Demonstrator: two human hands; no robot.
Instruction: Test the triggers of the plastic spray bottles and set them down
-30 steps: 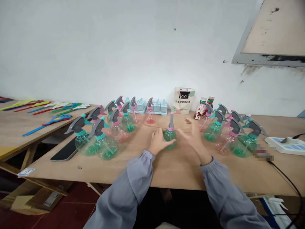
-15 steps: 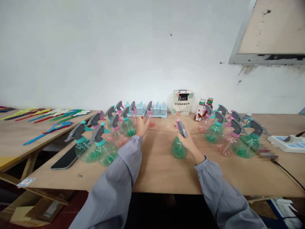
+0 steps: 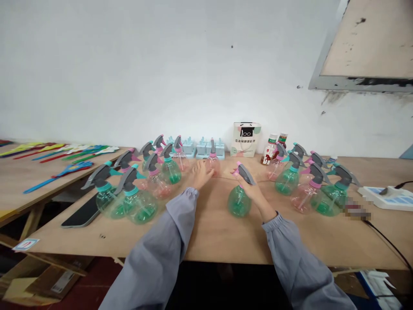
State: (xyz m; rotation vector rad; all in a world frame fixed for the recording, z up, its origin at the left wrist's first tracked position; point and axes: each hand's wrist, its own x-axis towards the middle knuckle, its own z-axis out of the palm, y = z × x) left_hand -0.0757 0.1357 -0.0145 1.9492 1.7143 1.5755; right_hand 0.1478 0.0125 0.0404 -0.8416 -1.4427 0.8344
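Observation:
My left hand (image 3: 201, 174) grips the lower left side of a clear pink spray bottle (image 3: 213, 165), which stands upright with a grey head and pink collar. Around the neck of a green spray bottle (image 3: 239, 203) my right hand (image 3: 248, 186) is closed, under its grey head with pink trigger and nozzle. That bottle is near the table's middle. To the left stand several pink and green spray bottles (image 3: 140, 207). Another group of spray bottles (image 3: 287, 181) stands at the right.
At the back are light-blue moulds (image 3: 201, 150), a paper bag (image 3: 244, 140) and two drink bottles (image 3: 269, 149). A phone (image 3: 80, 215) lies front left. A power strip (image 3: 387, 198) with a cable is far right. Colourful hand-shaped sticks (image 3: 61, 174) lie on the left table.
My left hand has moved right with the pink spray bottle, whose head has turned. My right hand stays on the green spray bottle. The view has shifted slightly.

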